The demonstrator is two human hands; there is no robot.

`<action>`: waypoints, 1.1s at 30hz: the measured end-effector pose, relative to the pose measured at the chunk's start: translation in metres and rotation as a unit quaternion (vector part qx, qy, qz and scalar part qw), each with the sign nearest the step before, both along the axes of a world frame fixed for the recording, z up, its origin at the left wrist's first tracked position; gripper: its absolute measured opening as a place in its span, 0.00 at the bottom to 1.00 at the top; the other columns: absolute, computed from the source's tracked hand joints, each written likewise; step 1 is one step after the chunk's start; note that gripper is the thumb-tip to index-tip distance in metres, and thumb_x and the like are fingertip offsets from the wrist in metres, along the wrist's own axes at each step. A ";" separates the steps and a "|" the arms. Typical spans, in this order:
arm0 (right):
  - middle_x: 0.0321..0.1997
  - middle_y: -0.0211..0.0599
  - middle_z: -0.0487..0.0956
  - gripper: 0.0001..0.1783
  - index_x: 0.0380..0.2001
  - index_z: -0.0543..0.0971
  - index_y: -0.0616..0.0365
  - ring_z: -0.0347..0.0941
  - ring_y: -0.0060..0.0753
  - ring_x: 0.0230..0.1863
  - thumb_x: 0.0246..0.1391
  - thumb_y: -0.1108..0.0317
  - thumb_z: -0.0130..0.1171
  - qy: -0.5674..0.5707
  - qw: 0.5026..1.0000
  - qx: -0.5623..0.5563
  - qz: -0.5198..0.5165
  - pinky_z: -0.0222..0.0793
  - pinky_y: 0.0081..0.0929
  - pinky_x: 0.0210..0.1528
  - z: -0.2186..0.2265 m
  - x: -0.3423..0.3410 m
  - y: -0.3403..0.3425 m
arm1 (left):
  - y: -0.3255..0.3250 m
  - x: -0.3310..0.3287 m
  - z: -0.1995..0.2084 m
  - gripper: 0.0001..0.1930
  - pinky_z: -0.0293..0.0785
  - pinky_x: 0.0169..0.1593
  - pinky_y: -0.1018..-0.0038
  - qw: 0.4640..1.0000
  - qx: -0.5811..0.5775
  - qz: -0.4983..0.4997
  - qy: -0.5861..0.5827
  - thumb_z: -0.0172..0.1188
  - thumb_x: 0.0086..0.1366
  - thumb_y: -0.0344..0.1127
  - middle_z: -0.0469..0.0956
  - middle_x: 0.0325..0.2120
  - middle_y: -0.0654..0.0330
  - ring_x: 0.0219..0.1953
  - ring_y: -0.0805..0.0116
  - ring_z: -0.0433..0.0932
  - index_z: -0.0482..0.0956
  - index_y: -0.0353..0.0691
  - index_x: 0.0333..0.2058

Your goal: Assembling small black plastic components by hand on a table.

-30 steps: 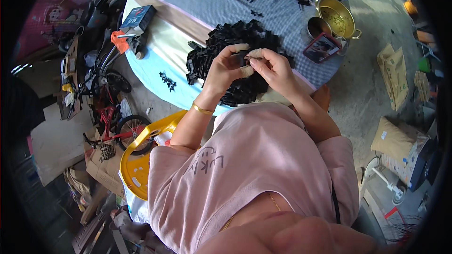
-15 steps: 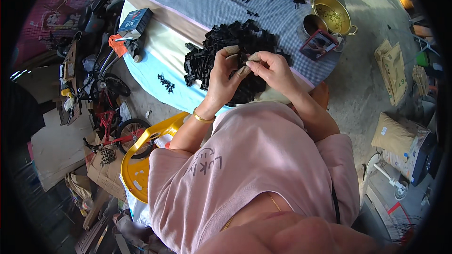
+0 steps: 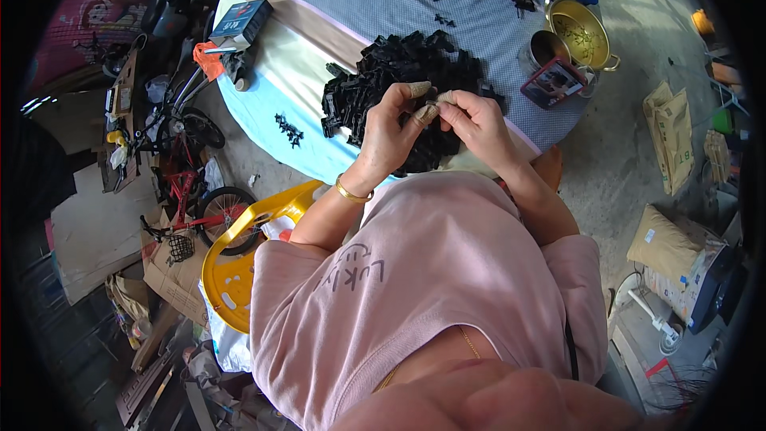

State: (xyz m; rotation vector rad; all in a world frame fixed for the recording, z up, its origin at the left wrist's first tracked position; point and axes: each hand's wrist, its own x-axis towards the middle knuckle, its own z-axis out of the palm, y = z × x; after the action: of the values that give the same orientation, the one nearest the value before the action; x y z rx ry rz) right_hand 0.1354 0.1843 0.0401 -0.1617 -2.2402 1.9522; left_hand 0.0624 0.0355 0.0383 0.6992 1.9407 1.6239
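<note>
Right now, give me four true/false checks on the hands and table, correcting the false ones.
1. The left hand wears beige fingertip coverings. True.
2. The shiny gold bangle circles the right wrist. False: the bangle is on the left.
3. The round, gold-coloured metal pot is right of the heap of small black parts. True.
4. The dark blue rectangular box is right of the heap. False: the box is left.

pink shirt [image 3: 447,271], near side of counter [image 3: 259,124]: dark lettering [image 3: 359,271], smiley [image 3: 353,254] | paper bag [image 3: 664,132], right of counter: printed letters [image 3: 681,153]
</note>
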 end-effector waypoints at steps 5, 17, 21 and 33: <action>0.17 0.25 0.70 0.08 0.27 0.74 0.62 0.60 0.11 0.18 0.55 0.69 0.50 -0.070 0.994 -0.087 0.018 0.54 0.12 0.18 -0.002 -0.002 -0.003 | 0.000 0.000 -0.003 0.10 0.72 0.38 0.78 0.992 0.037 0.051 0.109 0.60 0.54 0.26 0.77 0.33 0.57 0.35 0.71 0.76 0.73 0.33 0.36; 0.20 0.23 0.68 0.08 0.32 0.73 0.61 0.56 0.09 0.18 0.57 0.68 0.48 -0.023 0.996 -0.078 0.034 0.51 0.08 0.18 -0.014 -0.002 0.000 | 0.002 -0.002 -0.005 0.21 0.72 0.46 0.76 0.996 0.076 0.044 0.016 0.56 0.56 0.22 0.74 0.40 0.53 0.43 0.68 0.75 0.61 0.31 0.48; 0.20 0.22 0.68 0.08 0.33 0.73 0.61 0.55 0.08 0.17 0.57 0.68 0.47 -0.016 0.994 -0.111 0.013 0.51 0.09 0.19 -0.014 0.002 0.003 | 0.002 -0.008 -0.005 0.22 0.72 0.45 0.76 0.995 0.089 0.048 -0.019 0.59 0.55 0.24 0.75 0.40 0.53 0.41 0.69 0.75 0.62 0.31 0.47; 0.18 0.24 0.71 0.08 0.31 0.75 0.62 0.61 0.11 0.17 0.56 0.69 0.48 -0.043 0.998 -0.037 0.008 0.56 0.11 0.19 -0.007 -0.009 -0.001 | 0.001 0.000 0.007 0.15 0.74 0.37 0.76 0.993 0.000 0.053 0.110 0.60 0.52 0.23 0.77 0.32 0.55 0.34 0.68 0.78 0.69 0.32 0.39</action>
State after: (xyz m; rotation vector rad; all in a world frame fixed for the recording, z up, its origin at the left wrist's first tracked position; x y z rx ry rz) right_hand 0.1267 0.1828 0.0327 -0.2426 -2.2282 2.0750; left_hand 0.0623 0.0361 0.0456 0.8183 2.1651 1.6699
